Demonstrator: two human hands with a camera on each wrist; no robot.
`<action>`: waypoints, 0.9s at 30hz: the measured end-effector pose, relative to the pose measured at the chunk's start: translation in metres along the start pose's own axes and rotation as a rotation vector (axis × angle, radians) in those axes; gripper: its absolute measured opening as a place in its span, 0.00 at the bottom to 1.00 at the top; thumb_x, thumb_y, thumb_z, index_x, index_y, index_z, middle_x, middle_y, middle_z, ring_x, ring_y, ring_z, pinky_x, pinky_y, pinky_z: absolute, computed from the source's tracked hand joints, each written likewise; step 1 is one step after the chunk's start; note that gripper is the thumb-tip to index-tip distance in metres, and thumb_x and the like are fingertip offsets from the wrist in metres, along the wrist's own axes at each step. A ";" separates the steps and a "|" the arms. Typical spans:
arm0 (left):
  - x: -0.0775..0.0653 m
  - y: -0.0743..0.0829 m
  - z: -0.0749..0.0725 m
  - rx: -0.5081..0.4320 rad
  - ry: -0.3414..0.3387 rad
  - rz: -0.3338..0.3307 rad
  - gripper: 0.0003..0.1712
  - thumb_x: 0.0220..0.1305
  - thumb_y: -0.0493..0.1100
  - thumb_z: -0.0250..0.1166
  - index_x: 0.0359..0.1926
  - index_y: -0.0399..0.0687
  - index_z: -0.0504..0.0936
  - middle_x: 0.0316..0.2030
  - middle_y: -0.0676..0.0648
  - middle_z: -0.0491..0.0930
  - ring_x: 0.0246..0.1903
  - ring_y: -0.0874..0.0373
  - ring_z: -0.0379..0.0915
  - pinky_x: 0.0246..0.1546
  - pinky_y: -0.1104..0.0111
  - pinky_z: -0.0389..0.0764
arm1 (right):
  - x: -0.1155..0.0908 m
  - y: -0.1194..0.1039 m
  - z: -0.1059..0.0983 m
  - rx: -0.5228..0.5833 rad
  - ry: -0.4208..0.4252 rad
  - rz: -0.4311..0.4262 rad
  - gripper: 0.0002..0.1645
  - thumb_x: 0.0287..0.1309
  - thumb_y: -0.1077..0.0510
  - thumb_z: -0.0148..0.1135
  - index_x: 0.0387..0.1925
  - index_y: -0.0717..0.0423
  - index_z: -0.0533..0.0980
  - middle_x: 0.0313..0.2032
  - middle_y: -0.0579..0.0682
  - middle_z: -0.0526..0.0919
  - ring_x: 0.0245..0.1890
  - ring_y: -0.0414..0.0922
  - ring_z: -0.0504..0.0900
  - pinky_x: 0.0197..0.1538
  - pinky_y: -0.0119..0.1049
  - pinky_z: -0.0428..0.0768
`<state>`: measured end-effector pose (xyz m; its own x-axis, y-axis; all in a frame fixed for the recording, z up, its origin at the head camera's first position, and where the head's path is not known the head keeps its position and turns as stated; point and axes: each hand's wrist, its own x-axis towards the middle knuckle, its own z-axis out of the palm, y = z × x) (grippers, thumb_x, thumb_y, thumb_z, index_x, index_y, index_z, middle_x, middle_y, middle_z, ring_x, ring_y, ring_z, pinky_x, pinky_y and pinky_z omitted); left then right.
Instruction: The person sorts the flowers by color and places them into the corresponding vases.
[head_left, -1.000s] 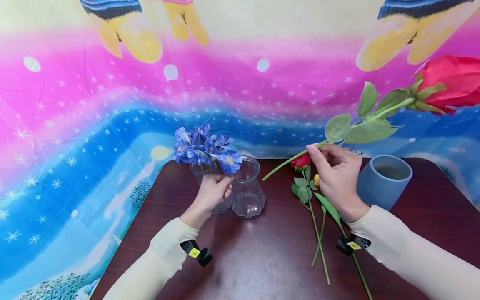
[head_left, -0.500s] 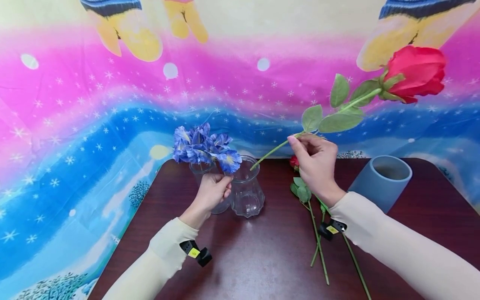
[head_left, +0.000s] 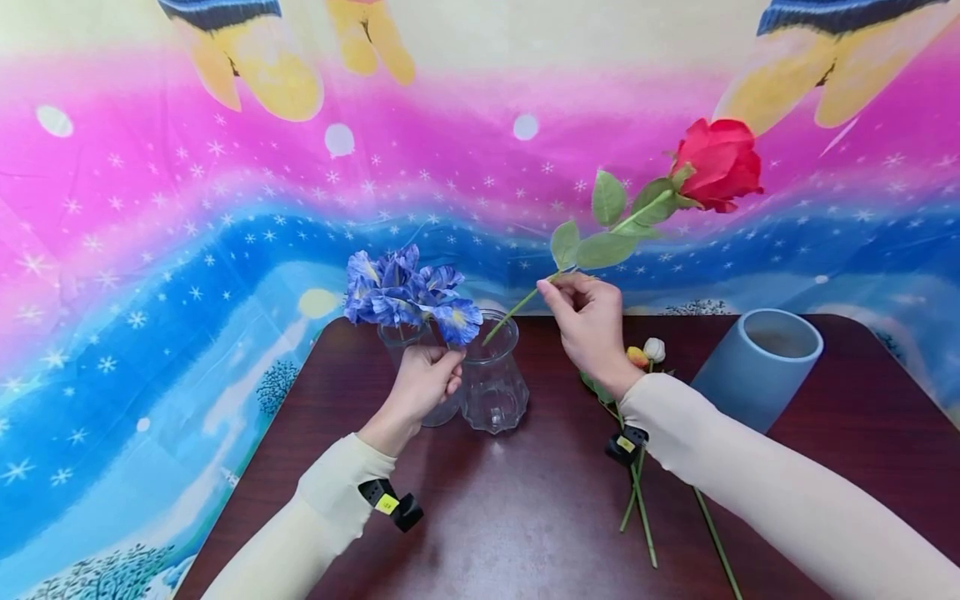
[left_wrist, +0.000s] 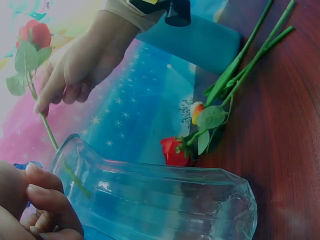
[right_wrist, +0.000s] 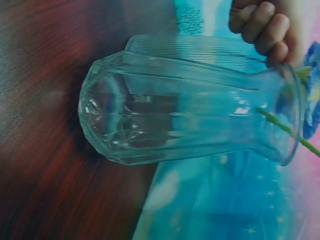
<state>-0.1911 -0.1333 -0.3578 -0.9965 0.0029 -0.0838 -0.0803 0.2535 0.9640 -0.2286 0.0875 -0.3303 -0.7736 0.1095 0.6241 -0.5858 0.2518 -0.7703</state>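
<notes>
In the head view my right hand [head_left: 588, 321] pinches a red rose [head_left: 720, 165] by its green stem, with the bloom up to the right. The stem's lower end is inside the mouth of a clear faceted glass vase [head_left: 495, 400], as the right wrist view also shows. My left hand [head_left: 426, 383] has curled fingers and grips at this vase's rim, thumb on top. Behind that hand stands a second glass vase [head_left: 442, 414] bearing blue irises [head_left: 405, 287], whose petals overhang the left hand.
Several flowers lie to the right on the dark wooden table [head_left: 525, 517]: a white bud [head_left: 654, 349], a yellow-orange bud [head_left: 637, 357] and another red rose [left_wrist: 176, 151]. A blue-grey pot [head_left: 757, 367] stands beyond them. A colourful printed cloth [head_left: 225, 192] hangs behind the table.
My right hand has moved left with the red rose, bringing its stem end from beside the glass vase into its mouth. The left hand has stayed in place.
</notes>
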 end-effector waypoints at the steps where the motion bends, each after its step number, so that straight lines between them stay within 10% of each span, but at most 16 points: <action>1: 0.000 0.000 0.000 0.002 0.000 -0.002 0.19 0.72 0.42 0.57 0.24 0.35 0.76 0.10 0.55 0.69 0.11 0.66 0.61 0.14 0.76 0.63 | 0.000 0.002 0.002 -0.018 -0.013 0.004 0.11 0.64 0.59 0.67 0.36 0.65 0.86 0.19 0.47 0.70 0.20 0.36 0.64 0.27 0.27 0.62; 27: -0.001 0.002 0.000 -0.013 0.004 -0.010 0.19 0.71 0.42 0.58 0.24 0.35 0.76 0.10 0.55 0.69 0.11 0.66 0.62 0.14 0.76 0.63 | -0.007 0.009 0.031 -0.344 -0.320 0.072 0.09 0.64 0.55 0.68 0.36 0.56 0.87 0.12 0.43 0.65 0.21 0.43 0.69 0.28 0.35 0.65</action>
<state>-0.1904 -0.1328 -0.3564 -0.9957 -0.0036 -0.0928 -0.0909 0.2406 0.9664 -0.2362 0.0595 -0.3455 -0.8764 -0.1495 0.4578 -0.4560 0.5638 -0.6887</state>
